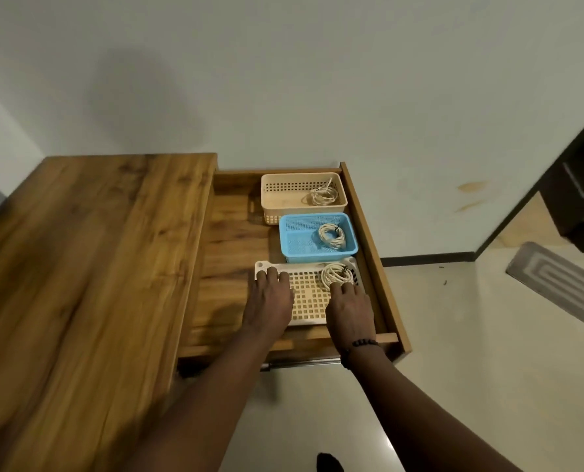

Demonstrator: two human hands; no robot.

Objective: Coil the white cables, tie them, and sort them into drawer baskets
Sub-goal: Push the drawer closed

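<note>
Pale walls and a light tiled floor frame a wooden desk [79, 267] whose drawer [369, 233] stands pulled out, with three baskets in a row along its right side. The beige basket [277, 195] at the back, the blue basket [297, 240] in the middle and the white basket [307, 301] nearest the person each hold one tied white coil [324, 195] [333, 236] [336, 274], so the sorting looks all but done. The left hand [270, 301] lies flat with straight fingers on the white basket's left end; the right hand [350, 311] rests on its right end, fingertips touching the coil, and I cannot tell whether they pinch it. Each coil looks light and limp, probably best lifted near its dark tie. The white basket's long axis runs left to right across the drawer, likewise the others.
</note>
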